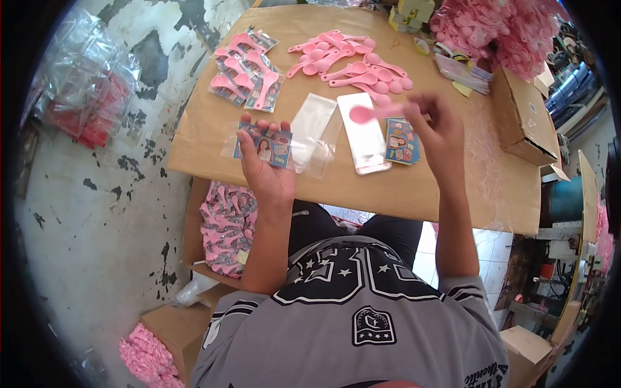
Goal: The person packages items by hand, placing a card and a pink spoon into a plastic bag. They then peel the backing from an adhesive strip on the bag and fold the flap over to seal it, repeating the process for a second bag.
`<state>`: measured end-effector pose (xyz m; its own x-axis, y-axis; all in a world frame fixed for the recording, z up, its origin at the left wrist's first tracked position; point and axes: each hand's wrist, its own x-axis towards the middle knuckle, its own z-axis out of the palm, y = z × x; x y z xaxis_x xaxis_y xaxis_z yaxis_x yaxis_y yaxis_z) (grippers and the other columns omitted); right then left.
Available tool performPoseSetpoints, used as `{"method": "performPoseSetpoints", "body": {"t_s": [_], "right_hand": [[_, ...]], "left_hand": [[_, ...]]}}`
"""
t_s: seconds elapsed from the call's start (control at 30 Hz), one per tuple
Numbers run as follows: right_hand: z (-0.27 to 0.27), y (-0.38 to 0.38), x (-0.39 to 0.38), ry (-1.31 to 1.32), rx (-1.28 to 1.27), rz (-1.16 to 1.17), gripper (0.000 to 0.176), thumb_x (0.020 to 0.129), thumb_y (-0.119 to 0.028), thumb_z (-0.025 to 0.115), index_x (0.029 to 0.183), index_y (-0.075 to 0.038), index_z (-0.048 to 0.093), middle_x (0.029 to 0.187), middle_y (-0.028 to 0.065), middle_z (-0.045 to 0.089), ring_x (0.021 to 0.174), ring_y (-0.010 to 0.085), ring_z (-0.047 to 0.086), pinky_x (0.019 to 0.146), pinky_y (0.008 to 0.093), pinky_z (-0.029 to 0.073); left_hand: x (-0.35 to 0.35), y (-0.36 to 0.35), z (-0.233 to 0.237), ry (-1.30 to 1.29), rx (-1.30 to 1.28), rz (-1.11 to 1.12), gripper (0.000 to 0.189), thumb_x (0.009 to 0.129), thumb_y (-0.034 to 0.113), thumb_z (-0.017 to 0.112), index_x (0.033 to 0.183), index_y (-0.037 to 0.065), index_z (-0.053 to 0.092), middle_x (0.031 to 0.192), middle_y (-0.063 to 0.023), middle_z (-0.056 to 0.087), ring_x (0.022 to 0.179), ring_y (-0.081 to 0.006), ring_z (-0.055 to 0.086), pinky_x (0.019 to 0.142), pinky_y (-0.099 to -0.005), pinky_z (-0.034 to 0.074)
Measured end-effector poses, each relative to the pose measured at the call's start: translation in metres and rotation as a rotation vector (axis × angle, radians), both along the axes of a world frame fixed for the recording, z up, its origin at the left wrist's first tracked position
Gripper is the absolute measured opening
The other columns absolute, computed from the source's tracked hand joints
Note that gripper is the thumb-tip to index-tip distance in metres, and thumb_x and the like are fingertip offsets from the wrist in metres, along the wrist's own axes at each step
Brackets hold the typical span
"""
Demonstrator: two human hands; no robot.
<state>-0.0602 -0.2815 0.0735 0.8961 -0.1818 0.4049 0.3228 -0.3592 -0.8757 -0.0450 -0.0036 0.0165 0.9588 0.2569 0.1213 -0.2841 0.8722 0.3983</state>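
My left hand (270, 178) is closed on a blue printed card (279, 143) that sits in a clear plastic bag. Between the fingertips of my right hand (441, 126) is the handle of a pink measuring spoon (362, 115), its bowl pointing left and slightly blurred. Below that spoon lie a stack of clear bags (365, 145) and a pile of blue cards (402, 143). A loose clear bag (315, 119) rests right of my left hand. Farther back are a heap of loose pink spoons (349, 61) and several bagged spoons with cards (246, 68).
A brown-covered table (207, 136) spans the front. At its right stand an open cardboard box (524, 119) and a large bundle of pink pieces (495, 29). Under the left edge, a carton holds many bagged spoons (226, 226). Clear plastic bags (87, 77) lie on the left floor.
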Motion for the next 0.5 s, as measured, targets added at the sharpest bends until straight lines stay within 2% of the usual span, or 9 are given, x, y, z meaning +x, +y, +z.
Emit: {"method": "performPoseSetpoints", "body": {"t_s": [0.03, 0.13, 0.23, 0.37, 0.5], "right_hand": [[-0.013, -0.003, -0.014, 0.128, 0.131, 0.017, 0.018, 0.096, -0.011, 0.074, 0.110, 0.000, 0.068, 0.092, 0.0044, 0.072, 0.082, 0.0097, 0.066, 0.071, 0.0262, 0.051], [-0.045, 0.008, -0.047, 0.223, 0.487, 0.052, 0.018, 0.097, -0.011, 0.075, 0.109, 0.001, 0.068, 0.093, 0.0029, 0.072, 0.082, 0.0078, 0.065, 0.071, 0.0227, 0.049], [-0.060, 0.022, -0.062, 0.208, 0.642, 0.071, 0.018, 0.098, -0.011, 0.075, 0.109, 0.001, 0.068, 0.092, 0.0044, 0.072, 0.081, 0.0086, 0.066, 0.072, 0.0232, 0.051], [-0.052, 0.035, -0.067, 0.258, 0.725, 0.167, 0.018, 0.099, -0.010, 0.073, 0.111, 0.002, 0.066, 0.095, 0.0076, 0.073, 0.085, 0.0117, 0.069, 0.079, 0.0258, 0.056], [-0.046, 0.047, -0.070, 0.280, 0.753, 0.311, 0.019, 0.099, -0.007, 0.072, 0.114, 0.002, 0.063, 0.097, 0.0083, 0.072, 0.085, 0.0134, 0.070, 0.079, 0.0265, 0.056]], "left_hand": [[0.003, 0.001, 0.001, -0.037, -0.003, -0.011, 0.042, 0.107, 0.035, 0.061, 0.138, 0.007, 0.054, 0.107, -0.0053, 0.064, 0.101, -0.0180, 0.066, 0.110, -0.0442, 0.051], [0.015, -0.007, 0.003, -0.109, -0.011, -0.048, 0.043, 0.108, 0.035, 0.061, 0.139, 0.007, 0.053, 0.109, -0.0062, 0.064, 0.103, -0.0185, 0.066, 0.112, -0.0446, 0.051], [0.015, -0.027, 0.007, -0.127, 0.022, -0.096, 0.043, 0.108, 0.036, 0.060, 0.139, 0.007, 0.053, 0.111, -0.0067, 0.063, 0.103, -0.0190, 0.065, 0.113, -0.0451, 0.050], [0.008, -0.054, 0.008, -0.092, 0.072, -0.185, 0.044, 0.108, 0.039, 0.059, 0.138, 0.008, 0.052, 0.110, -0.0063, 0.063, 0.104, -0.0187, 0.064, 0.114, -0.0461, 0.050], [0.000, -0.066, 0.008, -0.036, 0.038, -0.315, 0.047, 0.108, 0.042, 0.057, 0.141, 0.009, 0.050, 0.109, -0.0056, 0.062, 0.102, -0.0179, 0.064, 0.112, -0.0465, 0.050]]}}
